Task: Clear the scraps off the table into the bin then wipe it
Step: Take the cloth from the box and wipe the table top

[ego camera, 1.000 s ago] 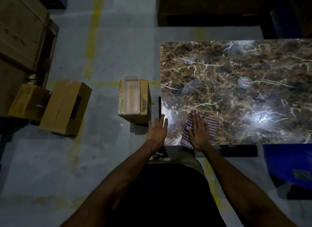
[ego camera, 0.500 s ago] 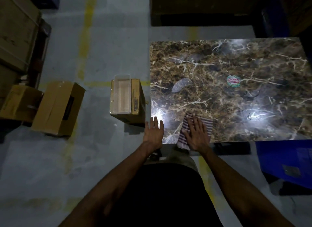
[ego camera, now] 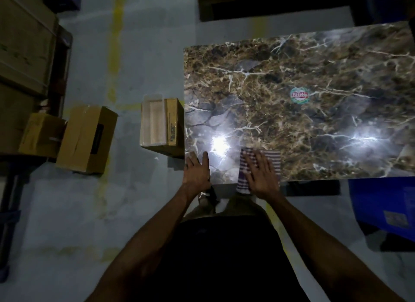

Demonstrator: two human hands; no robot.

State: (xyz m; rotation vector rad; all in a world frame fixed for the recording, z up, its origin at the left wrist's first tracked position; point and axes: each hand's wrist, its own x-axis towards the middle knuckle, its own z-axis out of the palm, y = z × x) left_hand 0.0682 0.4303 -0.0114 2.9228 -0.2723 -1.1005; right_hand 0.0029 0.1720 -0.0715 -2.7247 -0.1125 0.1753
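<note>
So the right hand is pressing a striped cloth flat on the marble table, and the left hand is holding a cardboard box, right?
Not quite. The left hand holds nothing: the head view shows it lying open at the near left corner of the brown marble-patterned table, apart from the open cardboard box on the floor beside it. The rest stands: the right hand presses the purple-and-white striped cloth flat on the table.

right hand presses striped cloth flat on marble table.

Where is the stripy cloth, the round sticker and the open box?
Cloth (ego camera: pixel 272 161): head view, striped part right of the fingers.
Sticker (ego camera: pixel 299 95): head view, its middle.
Box (ego camera: pixel 174 122): head view, brown top flap.
</note>
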